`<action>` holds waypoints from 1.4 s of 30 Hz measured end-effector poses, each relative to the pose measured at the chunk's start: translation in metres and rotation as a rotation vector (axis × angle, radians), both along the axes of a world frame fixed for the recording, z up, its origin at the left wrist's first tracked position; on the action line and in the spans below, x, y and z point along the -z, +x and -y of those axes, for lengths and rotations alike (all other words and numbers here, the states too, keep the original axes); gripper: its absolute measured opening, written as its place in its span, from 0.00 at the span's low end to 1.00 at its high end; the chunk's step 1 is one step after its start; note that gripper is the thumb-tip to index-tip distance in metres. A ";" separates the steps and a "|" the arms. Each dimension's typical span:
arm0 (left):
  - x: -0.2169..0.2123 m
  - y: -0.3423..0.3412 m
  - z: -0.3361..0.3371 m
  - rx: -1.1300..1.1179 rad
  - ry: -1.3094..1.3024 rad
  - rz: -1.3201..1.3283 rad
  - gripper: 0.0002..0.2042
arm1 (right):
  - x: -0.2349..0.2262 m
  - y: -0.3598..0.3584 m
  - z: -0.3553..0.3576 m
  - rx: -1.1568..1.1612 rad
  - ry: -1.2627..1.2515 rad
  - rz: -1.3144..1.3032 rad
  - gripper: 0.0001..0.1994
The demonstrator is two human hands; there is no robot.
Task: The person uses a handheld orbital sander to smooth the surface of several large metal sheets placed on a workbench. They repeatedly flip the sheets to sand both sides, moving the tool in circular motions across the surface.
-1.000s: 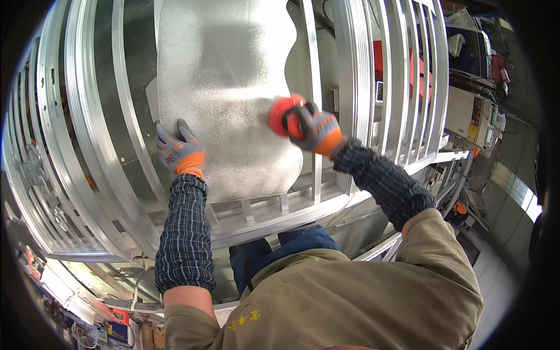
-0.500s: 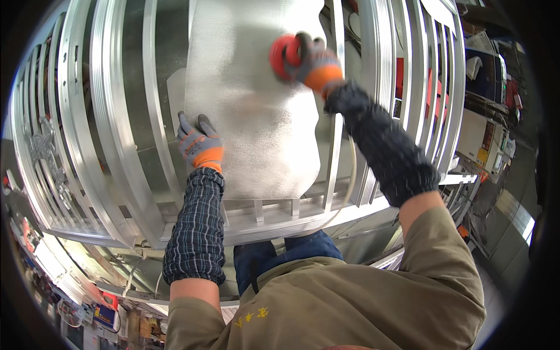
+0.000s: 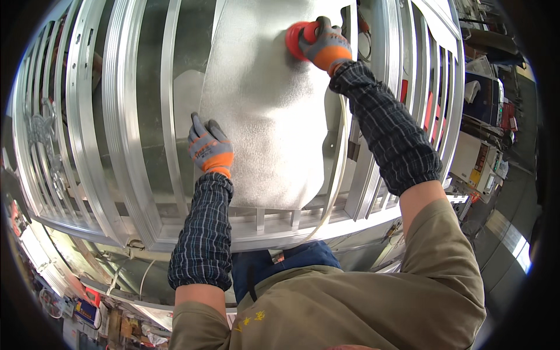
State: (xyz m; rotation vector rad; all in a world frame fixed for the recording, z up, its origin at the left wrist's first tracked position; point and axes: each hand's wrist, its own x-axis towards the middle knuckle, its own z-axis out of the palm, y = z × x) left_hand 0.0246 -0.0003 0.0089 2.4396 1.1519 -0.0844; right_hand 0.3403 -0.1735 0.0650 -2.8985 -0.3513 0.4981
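Observation:
A silvery metal sheet (image 3: 262,128) with a wavy right edge lies in front of me on an aluminium frame. My right hand (image 3: 326,46), in a grey and orange glove, is wrapped around a red round sander (image 3: 297,42) near the sheet's far right part. The sander's underside is hidden; its disc appears to rest against the sheet. A pale hose (image 3: 335,186) runs under my right forearm toward my body. By the sheet's left edge, my left hand (image 3: 211,147), gloved alike, lies with fingers stretched out and holds nothing.
Long aluminium bars (image 3: 131,134) run away from me left of the sheet, with more rails (image 3: 382,105) on the right. Ornate metal castings (image 3: 44,140) sit at the far left. A pale box-shaped machine (image 3: 473,149) stands beyond the frame at right.
The sander in my right hand has moved farther from me over the sheet. My left hand stays by the left edge. The whole view has shifted slightly.

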 end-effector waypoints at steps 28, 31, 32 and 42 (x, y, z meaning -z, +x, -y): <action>0.004 -0.007 -0.001 -0.045 -0.024 0.061 0.29 | -0.023 -0.136 -0.050 -0.652 -0.082 -0.294 0.40; 0.003 -0.007 -0.002 -0.041 -0.036 0.031 0.30 | -0.019 -0.078 -0.052 -0.430 -0.007 -0.167 0.41; 0.003 -0.008 -0.003 -0.033 -0.026 0.024 0.30 | -0.017 -0.043 -0.055 -0.367 0.039 -0.219 0.41; -0.001 -0.004 -0.001 -0.033 0.003 0.042 0.28 | -0.019 -0.097 -0.047 -0.571 -0.085 -0.273 0.42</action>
